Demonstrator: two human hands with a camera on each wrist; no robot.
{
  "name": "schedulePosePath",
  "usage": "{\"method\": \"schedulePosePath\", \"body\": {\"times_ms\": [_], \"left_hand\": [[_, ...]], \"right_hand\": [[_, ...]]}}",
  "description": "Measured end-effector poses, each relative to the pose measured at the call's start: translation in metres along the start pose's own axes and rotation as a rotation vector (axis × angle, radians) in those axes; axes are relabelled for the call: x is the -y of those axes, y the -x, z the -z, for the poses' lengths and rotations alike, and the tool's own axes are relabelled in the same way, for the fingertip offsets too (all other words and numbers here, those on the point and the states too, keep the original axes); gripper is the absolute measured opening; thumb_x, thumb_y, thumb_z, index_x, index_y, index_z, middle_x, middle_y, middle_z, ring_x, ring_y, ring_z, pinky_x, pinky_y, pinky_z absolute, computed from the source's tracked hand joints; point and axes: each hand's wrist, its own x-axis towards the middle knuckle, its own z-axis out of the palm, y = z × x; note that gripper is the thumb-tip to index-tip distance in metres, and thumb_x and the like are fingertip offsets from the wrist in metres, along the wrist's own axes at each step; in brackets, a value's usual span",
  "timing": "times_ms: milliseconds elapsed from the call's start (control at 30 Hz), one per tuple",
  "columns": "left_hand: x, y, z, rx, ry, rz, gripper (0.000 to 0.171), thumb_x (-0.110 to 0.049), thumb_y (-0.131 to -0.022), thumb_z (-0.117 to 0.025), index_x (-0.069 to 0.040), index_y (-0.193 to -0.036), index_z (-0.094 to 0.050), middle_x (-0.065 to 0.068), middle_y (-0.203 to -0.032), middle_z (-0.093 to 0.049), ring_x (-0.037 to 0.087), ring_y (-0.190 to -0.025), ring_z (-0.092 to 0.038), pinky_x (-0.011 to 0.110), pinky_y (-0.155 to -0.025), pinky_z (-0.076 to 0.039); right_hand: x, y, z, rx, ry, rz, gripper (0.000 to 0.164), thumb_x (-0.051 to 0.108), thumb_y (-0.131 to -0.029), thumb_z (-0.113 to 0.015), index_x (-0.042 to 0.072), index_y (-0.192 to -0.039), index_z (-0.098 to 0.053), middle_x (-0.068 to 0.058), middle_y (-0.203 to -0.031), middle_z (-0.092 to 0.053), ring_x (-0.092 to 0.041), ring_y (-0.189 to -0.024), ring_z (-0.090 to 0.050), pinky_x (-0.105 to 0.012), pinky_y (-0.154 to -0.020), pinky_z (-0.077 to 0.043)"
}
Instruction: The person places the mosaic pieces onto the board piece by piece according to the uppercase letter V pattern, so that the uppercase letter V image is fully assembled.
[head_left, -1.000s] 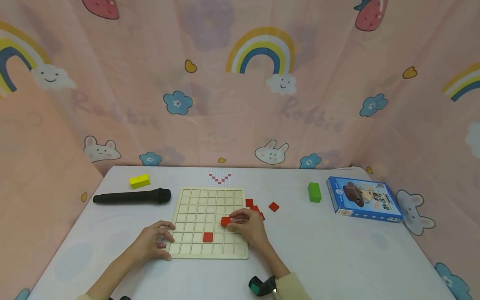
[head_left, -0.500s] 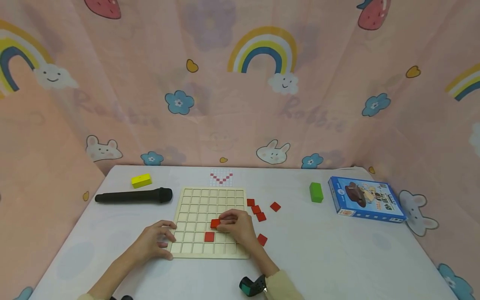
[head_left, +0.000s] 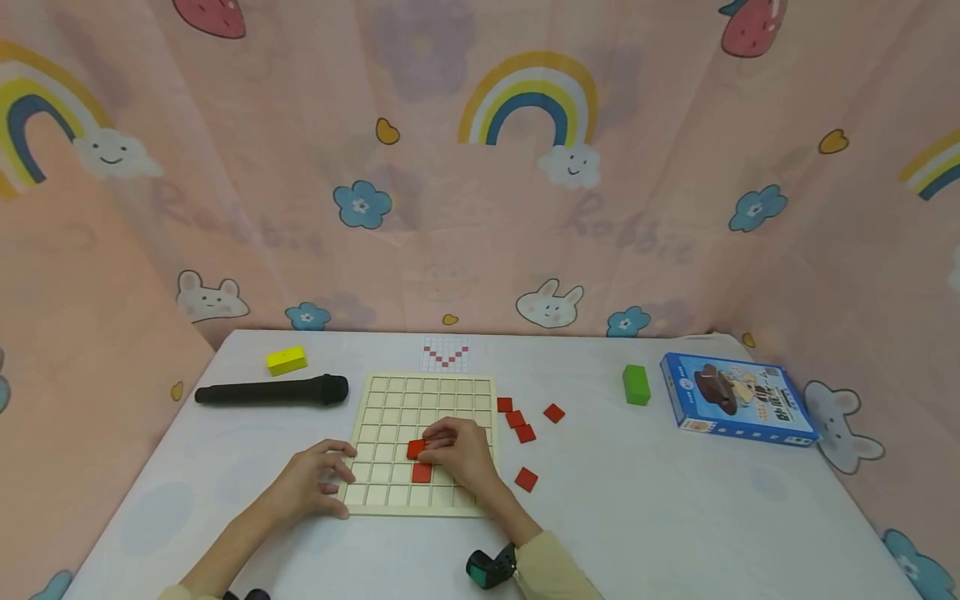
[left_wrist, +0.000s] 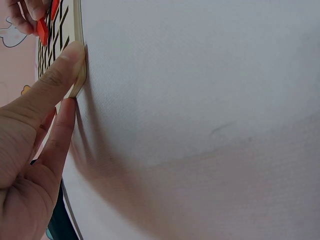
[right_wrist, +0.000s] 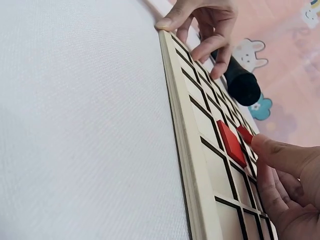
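Note:
A pale wooden grid board (head_left: 390,410) lies on the white table. My right hand (head_left: 461,454) pinches a red square tile (head_left: 416,449) between thumb and fingers, tilted just over the board. Nearer me, another red tile (head_left: 422,473) sits in a cell; the right wrist view shows this seated tile (right_wrist: 231,144) standing a little above the grid lines. At the board's near left corner my left hand (head_left: 311,482) holds the edge. Its thumb (left_wrist: 72,55) touches the corner in the left wrist view, and its other fingers lie along the left side.
Several loose red tiles (head_left: 526,433) lie right of the board. Behind it is a small printed grid card (head_left: 446,355). A black microphone (head_left: 272,391) and yellow block (head_left: 287,361) are at left, a green block (head_left: 637,385) and blue box (head_left: 738,399) at right.
My right hand has carried the pinched red tile leftward across the board, to just behind the seated tile. A loose tile beside the right forearm has come into sight. My left hand stays at the corner.

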Motion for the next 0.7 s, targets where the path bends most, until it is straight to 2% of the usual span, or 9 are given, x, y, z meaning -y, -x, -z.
{"method": "schedulePosePath", "body": {"times_ms": [333, 700], "left_hand": [[0.0029, -0.0006, -0.0003, -0.001, 0.009, -0.017, 0.036, 0.001, -0.052, -0.089, -0.004, -0.081, -0.067, 0.017, -0.121, -0.054, 0.036, -0.106, -0.055, 0.018, -0.069, -0.056], [0.0031, -0.0008, -0.0003, -0.006, 0.015, -0.006, 0.036, 0.002, -0.052, -0.089, -0.004, -0.081, -0.068, 0.017, -0.121, -0.054, 0.037, -0.107, -0.055, 0.02, -0.07, -0.057]], "right_hand": [[0.0008, -0.0016, -0.005, 0.018, 0.009, 0.016, 0.023, -0.002, -0.071, -0.081, -0.003, -0.091, -0.069, -0.012, -0.084, -0.071, -0.016, -0.072, -0.069, -0.016, -0.067, -0.055], [0.0025, -0.0033, -0.0057, 0.034, -0.01, 0.023, 0.024, -0.002, -0.071, -0.081, -0.003, -0.092, -0.069, -0.012, -0.085, -0.071, -0.018, -0.073, -0.07, -0.017, -0.068, -0.056]]}}
